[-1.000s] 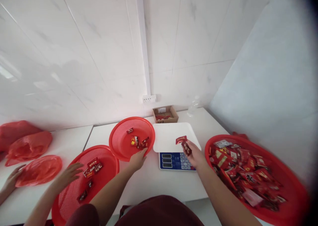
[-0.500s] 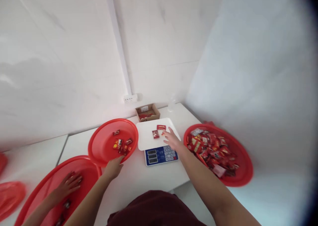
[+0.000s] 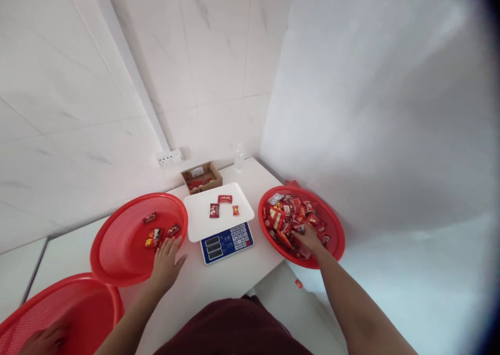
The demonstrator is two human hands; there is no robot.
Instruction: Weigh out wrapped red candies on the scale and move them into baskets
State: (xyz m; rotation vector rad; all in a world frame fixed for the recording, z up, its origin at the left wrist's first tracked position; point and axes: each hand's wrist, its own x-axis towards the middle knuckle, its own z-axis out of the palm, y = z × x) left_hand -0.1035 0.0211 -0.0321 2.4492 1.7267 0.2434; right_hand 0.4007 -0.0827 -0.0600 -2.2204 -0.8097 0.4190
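My right hand (image 3: 311, 239) is down in the red basket (image 3: 339, 236) on the right, its fingers drawn together at a small wrapped candy (image 3: 299, 229) on top of the heap. The fingertips are partly hidden among the packets. My left hand (image 3: 167, 265) hangs over the near rim of another red basket (image 3: 117, 214), fingers stretched out and nothing in them. Several wrapped candies lie in that basket. Between the hands stands a blue digital scale (image 3: 214, 247) with a white tray (image 3: 201, 225). On it lie three packets: a red one (image 3: 225, 199), a dark red one (image 3: 214, 210) and a smaller one (image 3: 235, 210).
A cardboard box (image 3: 203, 178) with red packets stands behind the scale, beside a clear bottle (image 3: 239, 160). At lower left, another person's hand (image 3: 45, 339) reaches into a third red basket (image 3: 94, 282). A small red packet (image 3: 298, 283) lies below the table edge. Walls close off the back and right.
My right hand has moved from the tray into the right basket. A small candy lies on the tray where its fingers were. My view has turned right, and my left hand's fingers are stretched out.
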